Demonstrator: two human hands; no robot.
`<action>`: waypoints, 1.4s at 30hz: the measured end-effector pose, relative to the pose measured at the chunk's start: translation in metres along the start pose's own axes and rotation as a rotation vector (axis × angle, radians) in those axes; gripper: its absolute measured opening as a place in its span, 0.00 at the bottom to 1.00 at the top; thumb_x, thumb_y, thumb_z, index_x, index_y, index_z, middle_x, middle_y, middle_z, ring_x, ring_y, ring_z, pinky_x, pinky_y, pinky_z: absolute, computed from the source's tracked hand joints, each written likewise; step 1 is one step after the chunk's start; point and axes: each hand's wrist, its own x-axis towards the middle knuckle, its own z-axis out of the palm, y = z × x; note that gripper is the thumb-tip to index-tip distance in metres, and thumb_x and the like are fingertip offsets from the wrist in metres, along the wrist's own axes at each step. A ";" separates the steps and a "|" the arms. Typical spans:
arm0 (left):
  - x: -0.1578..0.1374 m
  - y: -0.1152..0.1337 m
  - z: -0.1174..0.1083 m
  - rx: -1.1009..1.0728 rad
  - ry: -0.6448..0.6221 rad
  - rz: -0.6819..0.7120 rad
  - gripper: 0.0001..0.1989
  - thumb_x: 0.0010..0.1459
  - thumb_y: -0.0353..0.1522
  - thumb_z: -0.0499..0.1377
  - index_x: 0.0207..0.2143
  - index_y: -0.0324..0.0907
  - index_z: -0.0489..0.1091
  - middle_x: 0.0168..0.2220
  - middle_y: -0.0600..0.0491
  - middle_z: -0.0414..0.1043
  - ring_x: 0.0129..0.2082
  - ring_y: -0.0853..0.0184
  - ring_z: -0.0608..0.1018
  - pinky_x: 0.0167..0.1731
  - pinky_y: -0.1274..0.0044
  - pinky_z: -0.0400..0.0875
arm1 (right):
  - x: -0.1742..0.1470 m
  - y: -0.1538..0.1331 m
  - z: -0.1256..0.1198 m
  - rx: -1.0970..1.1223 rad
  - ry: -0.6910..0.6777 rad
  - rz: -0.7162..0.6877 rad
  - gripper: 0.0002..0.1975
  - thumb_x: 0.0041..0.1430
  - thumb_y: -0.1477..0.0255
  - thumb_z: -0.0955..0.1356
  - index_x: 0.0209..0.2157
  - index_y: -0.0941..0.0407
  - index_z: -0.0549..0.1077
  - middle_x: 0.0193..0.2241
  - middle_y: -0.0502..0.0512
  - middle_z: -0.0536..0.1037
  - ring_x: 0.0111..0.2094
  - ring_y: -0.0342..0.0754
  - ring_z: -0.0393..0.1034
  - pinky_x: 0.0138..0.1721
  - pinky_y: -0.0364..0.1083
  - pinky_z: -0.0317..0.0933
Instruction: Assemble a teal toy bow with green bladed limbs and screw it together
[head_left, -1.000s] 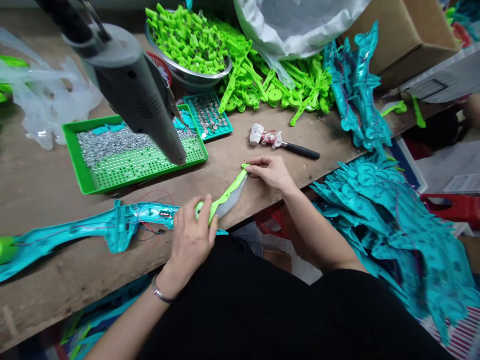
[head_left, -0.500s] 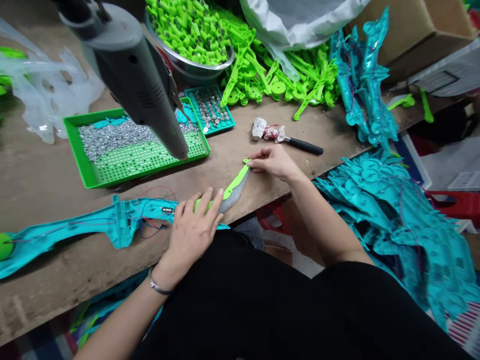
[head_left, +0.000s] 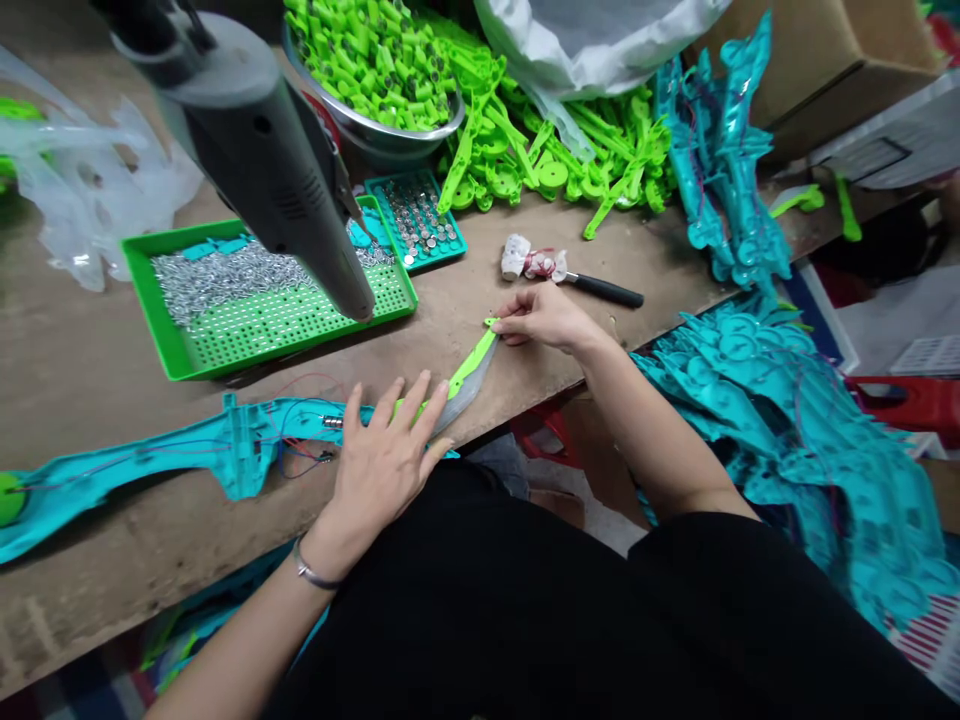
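My left hand [head_left: 386,450] lies flat with its fingers spread over the right end of a long turquoise plastic shell [head_left: 165,447]. Thin red and blue wires [head_left: 289,440] and a small spring-like metal part [head_left: 331,422] show beside the fingers. A bright green plastic strip [head_left: 474,362] with a translucent grey, blade-like piece [head_left: 469,390] along it runs out from under that hand. At the strip's far tip, my right hand [head_left: 536,318] is closed, thumb and fingers pinching the end. The strip's other end is hidden below my left fingers.
A grey electric screwdriver [head_left: 292,170] hangs over a green tray [head_left: 300,335] of screws. Behind are a small turquoise tray [head_left: 450,250] of metal pieces and a steel bowl [head_left: 397,147]. A hammer with a wrapped head [head_left: 611,291] lies beyond my right hand. Turquoise shells [head_left: 810,430] pile up at the right.
My left fingers have spread a little wider over the shell. The right hand keeps its pinch at the strip's tip. The whole view has shifted slightly.
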 end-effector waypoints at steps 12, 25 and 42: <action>-0.004 -0.003 0.003 -0.014 0.035 0.041 0.37 0.67 0.49 0.51 0.71 0.46 0.44 0.68 0.44 0.57 0.63 0.47 0.66 0.60 0.53 0.52 | -0.017 0.001 0.010 0.253 0.063 0.058 0.11 0.45 0.76 0.79 0.24 0.59 0.74 0.23 0.51 0.79 0.26 0.41 0.75 0.28 0.40 0.75; -0.004 -0.004 0.005 -0.011 0.085 0.039 0.45 0.66 0.51 0.50 0.72 0.36 0.35 0.69 0.38 0.54 0.62 0.47 0.68 0.60 0.54 0.52 | -0.041 0.022 0.052 0.633 0.085 0.013 0.21 0.39 0.63 0.81 0.31 0.57 0.74 0.24 0.47 0.78 0.25 0.41 0.74 0.30 0.43 0.74; -0.006 -0.002 0.010 -0.031 0.105 0.016 0.51 0.62 0.55 0.52 0.71 0.30 0.35 0.68 0.31 0.50 0.65 0.46 0.65 0.63 0.54 0.47 | -0.082 0.031 0.109 0.674 -0.019 0.080 0.21 0.38 0.64 0.81 0.30 0.55 0.72 0.27 0.46 0.79 0.28 0.42 0.75 0.37 0.45 0.74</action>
